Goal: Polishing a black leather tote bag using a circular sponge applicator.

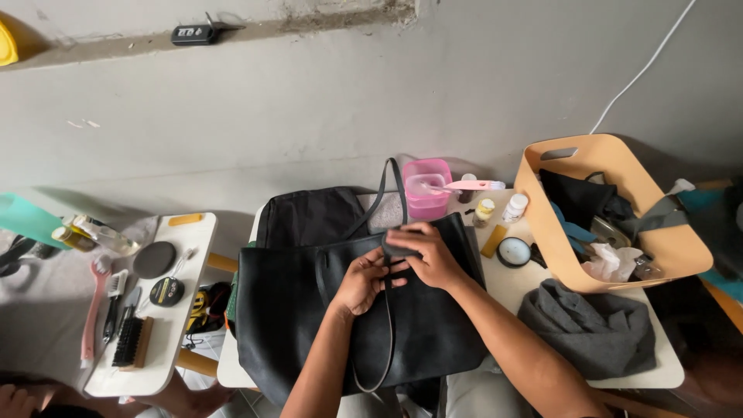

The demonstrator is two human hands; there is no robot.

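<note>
While the black tote bag [348, 310] lies flat on the counter [658, 371], the left hand [362, 282] pinches its strap [385, 325] and the right hand [427, 255] presses a dark cloth [401, 249] there, so I'd guess mid-wipe, needing steady strokes along it.

At one o'clock, pink tub [428, 188]; at three, tan basket [672, 246], grey cloth [592, 330]; at nine, brushes [131, 340] on small white worktop [155, 371].

One head-worn camera looks steeply down from close above the tabletop [658, 371], facing the grey wall [387, 101]; both forearms enter from the bottom edge.
</note>
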